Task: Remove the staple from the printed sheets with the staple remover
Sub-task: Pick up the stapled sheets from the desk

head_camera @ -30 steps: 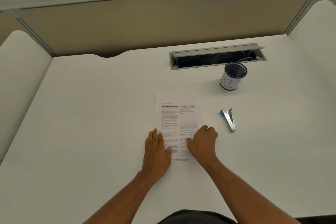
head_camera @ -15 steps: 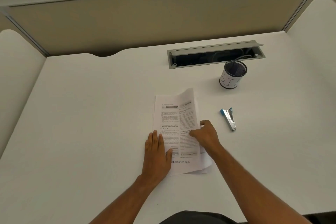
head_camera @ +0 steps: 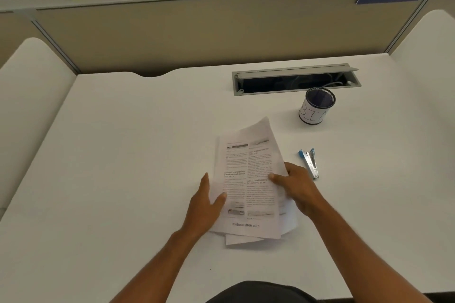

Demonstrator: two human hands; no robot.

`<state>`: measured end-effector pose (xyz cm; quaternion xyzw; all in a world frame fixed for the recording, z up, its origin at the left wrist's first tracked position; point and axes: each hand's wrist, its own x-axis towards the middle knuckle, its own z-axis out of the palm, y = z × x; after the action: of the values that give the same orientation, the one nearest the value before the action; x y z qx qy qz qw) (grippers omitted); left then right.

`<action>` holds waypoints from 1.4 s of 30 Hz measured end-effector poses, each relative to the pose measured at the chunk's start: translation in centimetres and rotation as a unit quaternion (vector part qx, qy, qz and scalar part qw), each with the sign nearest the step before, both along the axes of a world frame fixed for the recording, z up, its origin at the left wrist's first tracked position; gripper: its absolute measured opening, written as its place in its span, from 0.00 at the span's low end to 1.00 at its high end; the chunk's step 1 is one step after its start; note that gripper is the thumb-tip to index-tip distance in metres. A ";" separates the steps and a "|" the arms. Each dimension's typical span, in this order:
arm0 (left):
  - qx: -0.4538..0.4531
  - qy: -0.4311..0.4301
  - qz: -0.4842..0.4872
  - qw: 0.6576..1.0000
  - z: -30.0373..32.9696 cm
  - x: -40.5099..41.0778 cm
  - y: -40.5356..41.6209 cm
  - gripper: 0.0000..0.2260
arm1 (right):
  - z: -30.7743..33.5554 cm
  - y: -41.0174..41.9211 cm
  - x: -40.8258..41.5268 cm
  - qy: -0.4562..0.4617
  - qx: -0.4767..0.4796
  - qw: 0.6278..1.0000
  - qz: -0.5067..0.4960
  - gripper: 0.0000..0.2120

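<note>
Head view, frame centre: left hand and right hand pinch printed sheets edges; staple remover lies just right

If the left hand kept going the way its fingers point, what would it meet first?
The left hand points up along the left edge of the printed sheets it grips. Past them lies only bare desk up to the partition, as far as the picture shows.

Matt white paper sheets; shiny metal remover with blue plastic grips right of them; mesh cup paper-wrapped; desk smooth, matt.
</note>
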<state>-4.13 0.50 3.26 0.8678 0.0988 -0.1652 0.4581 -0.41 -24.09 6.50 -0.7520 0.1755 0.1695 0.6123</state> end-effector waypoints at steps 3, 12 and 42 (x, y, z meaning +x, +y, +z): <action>-0.131 0.021 0.100 0.986 2.0 1.5 0.8 0.40 | 1.8 -1.3 -1.2 -0.015 0.047 0.999 0.021 0.09; -0.369 0.116 0.095 0.917 4.3 3.2 1.2 0.19 | 2.9 -2.7 -3.9 0.005 0.178 0.983 0.046 0.14; -0.421 0.019 0.135 0.897 8.0 4.1 -1.4 0.15 | 7.0 5.0 -4.1 -0.255 -0.151 0.947 0.128 0.31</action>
<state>0.02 -0.95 11.21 0.5687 0.1448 -0.1439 0.7968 -4.49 -19.13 13.49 -0.8698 -0.0604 0.0206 0.4893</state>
